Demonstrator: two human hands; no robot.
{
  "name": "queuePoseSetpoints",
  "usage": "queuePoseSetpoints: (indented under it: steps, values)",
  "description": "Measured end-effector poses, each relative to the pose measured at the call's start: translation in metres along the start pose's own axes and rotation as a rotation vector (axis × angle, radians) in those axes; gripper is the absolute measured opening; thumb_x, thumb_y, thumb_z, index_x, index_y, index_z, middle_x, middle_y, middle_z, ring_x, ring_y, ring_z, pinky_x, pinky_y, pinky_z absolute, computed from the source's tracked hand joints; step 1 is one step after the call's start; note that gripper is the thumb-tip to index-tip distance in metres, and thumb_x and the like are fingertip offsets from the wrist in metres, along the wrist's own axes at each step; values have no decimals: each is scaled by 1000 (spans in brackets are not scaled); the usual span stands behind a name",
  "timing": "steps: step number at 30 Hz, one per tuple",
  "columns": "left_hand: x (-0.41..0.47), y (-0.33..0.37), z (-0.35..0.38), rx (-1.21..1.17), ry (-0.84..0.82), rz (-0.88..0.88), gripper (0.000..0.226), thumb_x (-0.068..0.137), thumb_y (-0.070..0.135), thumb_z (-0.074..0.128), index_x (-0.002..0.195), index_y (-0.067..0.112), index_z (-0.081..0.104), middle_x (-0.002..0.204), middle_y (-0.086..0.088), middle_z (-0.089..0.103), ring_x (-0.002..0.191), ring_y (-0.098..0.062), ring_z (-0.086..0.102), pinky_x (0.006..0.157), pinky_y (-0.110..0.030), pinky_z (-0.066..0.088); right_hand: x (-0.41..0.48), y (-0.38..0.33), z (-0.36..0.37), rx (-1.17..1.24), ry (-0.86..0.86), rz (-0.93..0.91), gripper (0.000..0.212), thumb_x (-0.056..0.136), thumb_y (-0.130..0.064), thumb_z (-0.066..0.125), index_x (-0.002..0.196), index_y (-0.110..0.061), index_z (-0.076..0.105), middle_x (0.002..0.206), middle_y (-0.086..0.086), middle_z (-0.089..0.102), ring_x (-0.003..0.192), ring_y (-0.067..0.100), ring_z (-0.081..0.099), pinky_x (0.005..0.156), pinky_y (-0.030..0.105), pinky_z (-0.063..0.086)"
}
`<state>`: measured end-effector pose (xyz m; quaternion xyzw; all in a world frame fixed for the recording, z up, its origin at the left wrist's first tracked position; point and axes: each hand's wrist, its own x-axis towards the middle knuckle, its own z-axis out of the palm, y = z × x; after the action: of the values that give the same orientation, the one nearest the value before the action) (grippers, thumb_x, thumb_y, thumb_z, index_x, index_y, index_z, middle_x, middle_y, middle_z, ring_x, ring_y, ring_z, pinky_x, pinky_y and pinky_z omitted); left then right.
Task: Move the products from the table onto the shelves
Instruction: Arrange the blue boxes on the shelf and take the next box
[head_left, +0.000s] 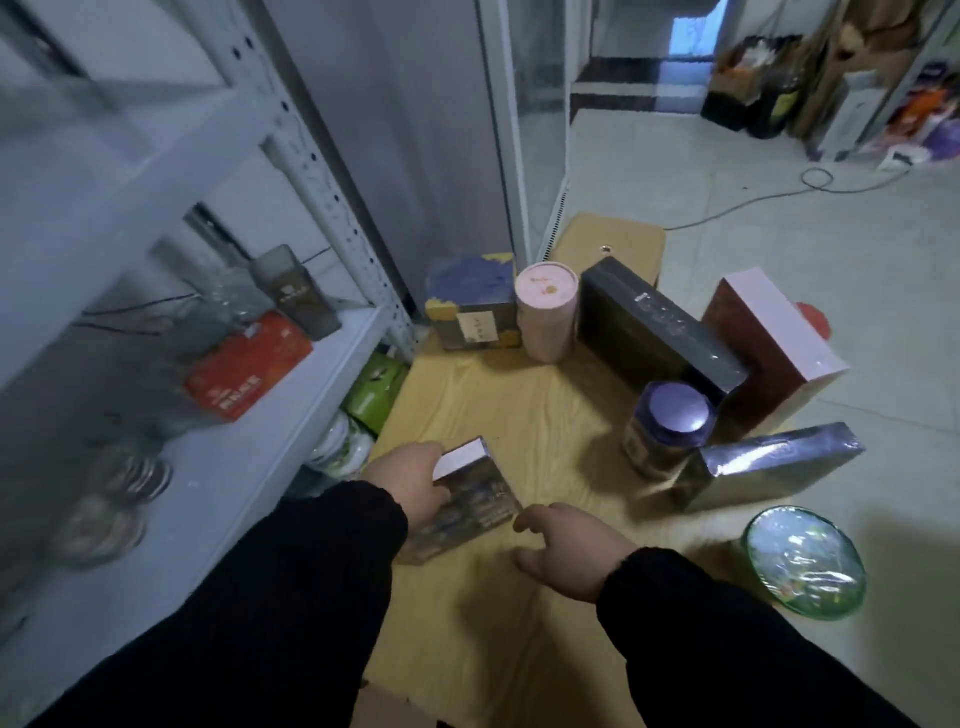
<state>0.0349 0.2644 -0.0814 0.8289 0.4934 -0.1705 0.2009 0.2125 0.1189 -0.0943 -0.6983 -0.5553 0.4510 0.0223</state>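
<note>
My left hand grips a small dark box with a shiny top, tilted just above the wooden table. My right hand hovers beside the box's right edge, fingers loosely curled, holding nothing. On the table stand a blue-and-yellow box, a pink cylinder, a large black box, a dark red box with a pink side, a purple-lidded jar, a silver box and a green round tin. The grey shelf is at the left.
The shelf holds an orange box, a dark bottle and several glass jars. A green box and a white-green jar sit on the lower shelf level. Tiled floor with a cable lies right.
</note>
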Motion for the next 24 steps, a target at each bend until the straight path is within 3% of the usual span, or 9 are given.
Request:
queuePoseSetpoints:
  steps: [4,7,10,12,16,20,22,24]
  values:
    - [-57,-56,-12,-580,219,-219,22,84,27,74,102,30,61,94,12,68,90,-13,66,80,-34,52,15,-33,13,56,14,-19,51,92,-56,60,134,-26,58,132,-2,62,116,17,60,92,28,48]
    - [-99,-77,-20,-1227,395,-309,25,86,18,74,109,22,66,105,-1,76,98,-22,72,93,-50,56,21,-68,29,341,4,-5,58,85,-61,70,128,-25,59,121,-4,64,103,13,63,83,25,48]
    - [-141,-80,-26,-1865,560,-211,35,89,11,66,124,9,58,120,-17,71,105,-34,70,79,-48,59,13,-127,43,855,-98,-36,70,67,-61,78,123,-23,62,121,0,68,102,14,69,81,31,56]
    - [-170,-81,-33,-2076,643,-79,42,90,13,60,130,8,53,124,-20,68,105,-35,68,66,-41,59,4,-171,53,1095,-128,-122,62,71,-50,77,122,-18,64,119,3,70,98,12,71,77,34,57]
    - [-232,-106,-48,-2071,828,36,43,92,4,61,133,12,51,123,-17,69,102,-30,72,73,-38,60,-26,-252,66,1267,-124,-374,36,90,-23,71,123,-9,64,111,2,76,91,15,70,72,30,57]
    - [-304,-153,-64,-1745,934,33,59,86,13,72,139,13,48,134,-15,64,124,-35,60,103,-53,47,-62,-313,79,1299,-199,-579,37,87,-17,64,123,-8,64,118,6,75,106,23,73,76,27,59]
    - [-345,-170,-72,-1548,885,3,59,80,28,77,133,19,53,127,-7,68,120,-31,62,99,-53,50,-74,-339,85,1307,-209,-661,38,81,-23,74,115,-7,65,117,11,75,108,28,72,77,28,59]
    - [-387,-185,-82,-1271,886,-80,56,72,43,75,122,27,58,111,2,72,107,-18,67,93,-48,55,-87,-366,91,1293,-193,-752,54,64,-33,92,107,-11,69,117,14,75,108,29,72,80,32,60]
